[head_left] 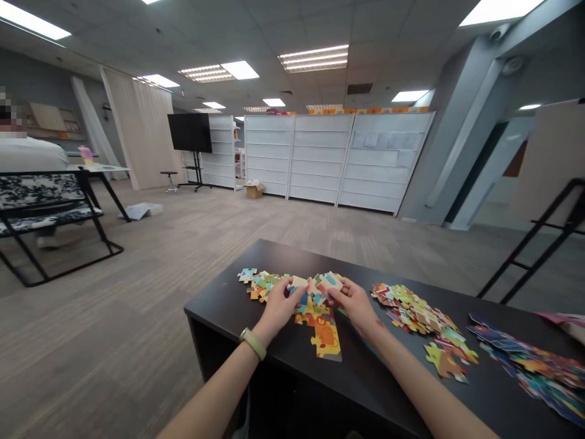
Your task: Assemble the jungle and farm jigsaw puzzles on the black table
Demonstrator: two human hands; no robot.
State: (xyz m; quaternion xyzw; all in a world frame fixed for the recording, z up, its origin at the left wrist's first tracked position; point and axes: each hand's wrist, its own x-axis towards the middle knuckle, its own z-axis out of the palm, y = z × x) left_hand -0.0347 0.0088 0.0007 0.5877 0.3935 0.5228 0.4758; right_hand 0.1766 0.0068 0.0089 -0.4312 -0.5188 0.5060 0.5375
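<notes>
- L hand: thumb + fingers pinched on L pc, a pale jigsaw pc, near worktop's middle.
- R hand: thumb + fingertips gripping R pc, pale w/ a blue patch, just R of L pc; can't tell if the two touch.
- Both pcs sit over the joined strip, orange/yellow w/ a lion at the near end; its far part is partly hidden by hands + pcs.
- L wrist: watch, pale green band.
- L pile: loose jigsaw pcs, blue, green, orange, just beyond + L of L hand, flat on worktop.
- R pile: loose pcs, red, yellow-green, brown, overlapping, to R of R hand, apart from it.
- Dark pile: blue/purple + orange pcs, overlapping, far R of worktop; pink cloth near it at pic's edge.
- Worktop: black, corner toward L.
- Bkgd L: person in white top, seated on patterned chair by white table.
- Bkgd ctr: TV on wheeled stand, stool beside it, cardboard box on floor by white shelving.
- Bkgd R: board on black-legged stand.
</notes>
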